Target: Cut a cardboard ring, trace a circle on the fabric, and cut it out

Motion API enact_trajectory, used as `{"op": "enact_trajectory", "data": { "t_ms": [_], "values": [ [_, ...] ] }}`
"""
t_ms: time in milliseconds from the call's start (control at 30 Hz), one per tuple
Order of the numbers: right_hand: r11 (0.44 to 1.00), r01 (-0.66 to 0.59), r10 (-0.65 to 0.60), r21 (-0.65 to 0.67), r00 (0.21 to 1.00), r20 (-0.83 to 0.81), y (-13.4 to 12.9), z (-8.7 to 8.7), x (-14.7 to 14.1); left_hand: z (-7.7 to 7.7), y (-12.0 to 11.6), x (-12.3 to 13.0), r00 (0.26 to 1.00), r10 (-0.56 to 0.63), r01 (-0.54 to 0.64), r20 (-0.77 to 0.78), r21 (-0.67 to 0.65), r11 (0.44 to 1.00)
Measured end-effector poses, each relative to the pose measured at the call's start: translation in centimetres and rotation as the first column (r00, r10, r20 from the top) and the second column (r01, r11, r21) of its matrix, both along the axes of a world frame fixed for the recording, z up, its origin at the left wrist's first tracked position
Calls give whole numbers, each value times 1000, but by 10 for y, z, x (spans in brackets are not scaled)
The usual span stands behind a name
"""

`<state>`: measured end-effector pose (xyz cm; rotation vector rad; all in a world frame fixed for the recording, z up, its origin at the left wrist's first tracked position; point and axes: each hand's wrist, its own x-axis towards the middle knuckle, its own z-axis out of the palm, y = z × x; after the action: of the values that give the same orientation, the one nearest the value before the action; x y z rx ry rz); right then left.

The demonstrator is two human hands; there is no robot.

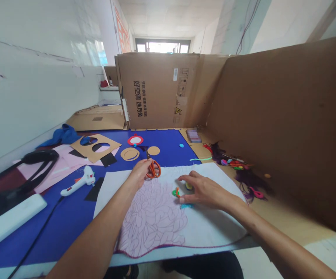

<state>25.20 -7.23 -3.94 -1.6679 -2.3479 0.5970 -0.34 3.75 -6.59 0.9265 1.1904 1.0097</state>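
My left hand point(139, 174) is closed around the middle of a pair of scissors point(154, 169) with orange handles, its dark blades pointing away from me. The scissors are over the far edge of a white cloth point(214, 228) printed with a large flower. My right hand point(204, 190) hovers low over the cloth with thumb and forefinger apart. Between and under its fingers lie a small green piece with an orange strip point(176, 192), a round yellow piece point(188, 186) and some light blue strands point(186, 206). The right hand partly hides these pieces.
At left lie a white glue gun point(79, 182) with a black cord, a white bar point(13, 221) and black headphones point(40, 157). Cut cardboard point(109, 144), cardboard rings point(130, 154) and a red-rimmed disc point(135, 140) lie beyond. Cardboard walls point(162, 89) close off the back and right.
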Motion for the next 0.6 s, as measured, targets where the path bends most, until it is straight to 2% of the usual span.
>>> {"op": "enact_trajectory", "data": {
  "t_ms": [133,367,600],
  "values": [
    [999,-2,2,33,1000,7,-5,-5,-16,-1,1,0,1000,5,-5,5,5,1000],
    [998,-39,50,54,978,-203,-3,-16,-22,0,0,-1,1000,-1,1,6,5,1000],
    [998,60,-55,0,932,-358,1,-19,-9,0,1,-1,1000,-15,15,17,11,1000]
  ]
}}
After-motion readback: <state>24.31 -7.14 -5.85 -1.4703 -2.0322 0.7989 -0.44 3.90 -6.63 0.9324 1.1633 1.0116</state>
